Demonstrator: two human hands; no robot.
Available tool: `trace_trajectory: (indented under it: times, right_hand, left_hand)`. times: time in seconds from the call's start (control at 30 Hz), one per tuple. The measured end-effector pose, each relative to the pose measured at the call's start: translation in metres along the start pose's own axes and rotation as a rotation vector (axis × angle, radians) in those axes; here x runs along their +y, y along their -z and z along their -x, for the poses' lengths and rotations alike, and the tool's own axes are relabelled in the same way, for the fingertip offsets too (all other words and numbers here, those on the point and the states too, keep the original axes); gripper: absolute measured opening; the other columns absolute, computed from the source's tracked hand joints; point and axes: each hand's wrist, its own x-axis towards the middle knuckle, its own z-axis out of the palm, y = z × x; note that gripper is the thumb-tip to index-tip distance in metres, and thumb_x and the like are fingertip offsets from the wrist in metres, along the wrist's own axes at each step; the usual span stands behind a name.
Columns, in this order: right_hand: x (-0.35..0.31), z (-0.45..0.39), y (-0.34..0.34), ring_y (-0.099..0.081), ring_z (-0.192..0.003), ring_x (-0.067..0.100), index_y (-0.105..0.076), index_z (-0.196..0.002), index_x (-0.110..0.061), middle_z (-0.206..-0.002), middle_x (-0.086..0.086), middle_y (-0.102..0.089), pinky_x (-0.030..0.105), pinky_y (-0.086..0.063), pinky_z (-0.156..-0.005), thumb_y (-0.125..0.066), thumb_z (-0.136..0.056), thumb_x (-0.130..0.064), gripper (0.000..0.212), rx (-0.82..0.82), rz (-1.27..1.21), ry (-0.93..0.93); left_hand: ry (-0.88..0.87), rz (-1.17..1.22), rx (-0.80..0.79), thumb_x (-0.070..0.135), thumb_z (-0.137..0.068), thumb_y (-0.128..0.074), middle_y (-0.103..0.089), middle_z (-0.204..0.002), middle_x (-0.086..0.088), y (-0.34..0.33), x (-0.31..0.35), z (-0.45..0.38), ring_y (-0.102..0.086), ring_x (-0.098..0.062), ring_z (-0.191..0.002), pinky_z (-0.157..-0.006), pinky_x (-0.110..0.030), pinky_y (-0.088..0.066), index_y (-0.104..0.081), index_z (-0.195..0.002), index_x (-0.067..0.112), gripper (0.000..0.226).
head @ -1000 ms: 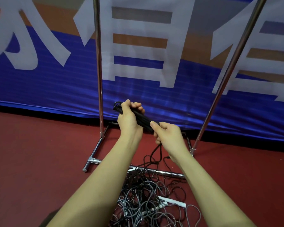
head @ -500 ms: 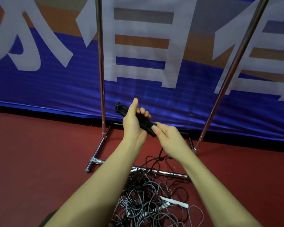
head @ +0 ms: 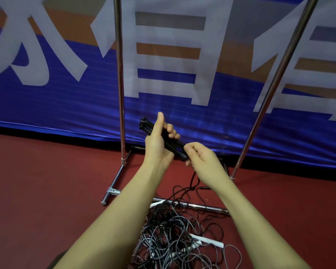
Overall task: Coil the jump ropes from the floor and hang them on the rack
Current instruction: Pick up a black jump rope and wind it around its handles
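Jump-rope stock was recorded first as a tangled heap of grey and black cords (head: pixel 169 241) on the dark red floor (head: pixel 47 191), at 6 o'clock in the view, partly hidden between the two forearms. White tubular handles (head: pixel 208 242) lay within the heap at about 5 o'clock.

Behind everything hung a blue, orange and grey fabric banner with large white characters (head: pixel 182 117), filling the upper half from 9 through 3 o'clock. The chrome metal rack (head: pixel 119 74) stood before it: one upright at 12 o'clock, a second leaning at 2 o'clock, with a base bar lying across the top of the heap.

The left hand (head: pixel 156 146), near centre, was wrapped around a pair of black ribbed jump-rope handles (head: pixel 172 145), fingers curled over them and thumb raised straight. The handles were held together, tilted from 10 toward 4 o'clock, well above the floor.

The right hand (head: pixel 201 159), just beside at 3 o'clock, pinched the lower end of those handles with curled fingers. A thin black cord (head: pixel 192 179) dropped from below this hand toward the heap.
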Motion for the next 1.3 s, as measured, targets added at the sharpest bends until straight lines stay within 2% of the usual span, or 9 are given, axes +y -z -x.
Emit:
trace_trajectory:
  times: [0.2,0.3,0.4,0.47,0.53,0.8,1.0,1.13,1.3]
  right_hand:
    - [0.002,0.0,-0.012,-0.037,-0.045,0.001,-0.063,-0.075,-0.024,-0.053,-0.008,-0.05,0.02,-0.029,-0.053,-0.045,-0.099,-0.014,0.032,0.072,-0.205,0.008]
    - [-0.003,0.002,-0.016,-0.034,-0.046,0.002,-0.066,-0.08,-0.027,-0.053,-0.009,-0.048,0.018,-0.03,-0.05,-0.045,-0.099,-0.011,0.033,0.08,-0.296,-0.011]
    - [-0.004,0.003,-0.014,-0.034,-0.048,0.003,-0.067,-0.086,-0.031,-0.052,-0.011,-0.047,0.017,-0.029,-0.049,-0.046,-0.099,-0.012,0.031,0.065,-0.302,-0.014]
    - [-0.003,0.002,-0.012,-0.035,-0.05,0.004,-0.068,-0.089,-0.032,-0.052,-0.013,-0.047,0.018,-0.03,-0.05,-0.047,-0.098,-0.014,0.029,0.052,-0.259,-0.006]
    - [-0.001,0.001,-0.012,-0.035,-0.05,0.004,-0.068,-0.088,-0.031,-0.052,-0.013,-0.047,0.019,-0.031,-0.052,-0.047,-0.098,-0.015,0.028,0.055,-0.225,-0.007]
    - [-0.001,0.0,-0.016,-0.037,-0.048,0.008,-0.066,-0.092,-0.012,-0.053,-0.009,-0.049,0.023,-0.033,-0.052,-0.04,-0.101,-0.016,0.028,0.05,-0.291,-0.06]
    - [-0.007,-0.006,-0.019,-0.034,-0.036,0.009,-0.059,-0.073,-0.013,-0.044,-0.002,-0.043,0.019,-0.026,-0.038,-0.031,-0.101,-0.044,0.051,0.187,-0.358,-0.262]
    - [-0.007,-0.01,-0.02,-0.044,-0.043,0.011,-0.056,-0.072,-0.015,-0.052,-0.001,-0.049,0.025,-0.032,-0.048,-0.026,-0.097,-0.057,0.058,0.246,-0.251,-0.342]
    - [-0.011,-0.011,-0.019,-0.039,-0.035,0.01,-0.051,-0.071,-0.011,-0.046,0.003,-0.046,0.025,-0.029,-0.046,-0.025,-0.096,-0.059,0.06,0.201,-0.216,-0.351]
  left_hand:
    - [-0.025,0.073,0.04,0.032,-0.091,-0.059,-0.045,-0.053,0.005,-0.001,0.009,-0.001,-0.04,-0.005,-0.043,-0.045,-0.018,-0.04,-0.048,-0.067,0.017,0.03]
    - [-0.005,0.141,0.056,0.035,-0.092,-0.058,-0.037,-0.048,0.007,-0.001,0.014,-0.002,-0.033,-0.005,-0.039,-0.04,-0.016,-0.034,-0.045,-0.063,0.018,0.036]
    - [0.023,0.162,0.05,0.054,-0.086,-0.056,-0.028,-0.044,0.007,-0.001,0.019,-0.001,-0.026,-0.007,-0.035,-0.037,-0.017,-0.026,-0.038,-0.055,0.019,0.05]
    - [0.042,0.154,0.029,0.073,-0.076,-0.048,-0.027,-0.044,0.005,0.0,0.023,-0.001,-0.025,-0.01,-0.036,-0.039,-0.019,-0.023,-0.035,-0.051,0.018,0.062]
    - [0.058,0.159,0.017,0.081,-0.074,-0.039,-0.027,-0.044,0.003,0.001,0.025,-0.002,-0.024,-0.012,-0.037,-0.042,-0.02,-0.022,-0.034,-0.05,0.016,0.07]
    - [0.042,0.18,0.025,0.047,-0.084,-0.035,-0.027,-0.041,0.001,0.005,0.025,-0.003,-0.024,-0.014,-0.035,-0.043,-0.021,-0.022,-0.035,-0.044,0.014,0.053]
    - [0.015,0.205,0.027,0.039,-0.083,-0.032,-0.024,-0.04,0.0,0.0,0.014,0.005,-0.022,-0.015,-0.034,-0.043,-0.02,-0.021,-0.032,-0.041,0.013,0.049]
    - [0.005,0.205,0.035,0.035,-0.082,-0.032,-0.024,-0.041,0.0,-0.003,0.007,0.009,-0.022,-0.015,-0.035,-0.043,-0.02,-0.022,-0.033,-0.041,0.013,0.047]
    - [-0.038,0.209,0.06,0.029,-0.065,-0.039,-0.025,-0.041,0.0,-0.006,0.009,0.01,-0.023,-0.015,-0.034,-0.042,-0.019,-0.023,-0.034,-0.042,0.013,0.028]
